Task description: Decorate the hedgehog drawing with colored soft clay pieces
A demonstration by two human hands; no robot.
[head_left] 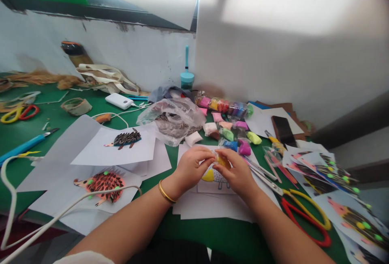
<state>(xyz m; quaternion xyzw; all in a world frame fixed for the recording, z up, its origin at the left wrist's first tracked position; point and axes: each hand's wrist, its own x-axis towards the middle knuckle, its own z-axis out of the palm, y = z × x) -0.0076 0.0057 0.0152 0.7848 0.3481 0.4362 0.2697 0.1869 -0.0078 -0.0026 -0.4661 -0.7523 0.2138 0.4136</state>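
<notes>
My left hand (192, 167), with a gold bangle at the wrist, pinches one end of a small clear packet of yellow clay (223, 161). The fingers of my right hand (238, 170) are closed around the packet's other side. Both hands are held over a white sheet with a drawn animal outline (223, 185), part of which is covered in yellow. My fingers hide much of the drawing. Beyond the hands lie several small clay packets, among them a magenta one (244, 147), a blue one (230, 145) and a white one (193, 138).
Large scissors (299, 209) lie open by my right forearm. Hedgehog pictures (352, 215) pile up at the right; another hedgehog picture (106, 187) lies at the left, crossed by a white cable (75, 203). A plastic bag of seeds (172, 122) and a blue cutter (26, 148) are also there.
</notes>
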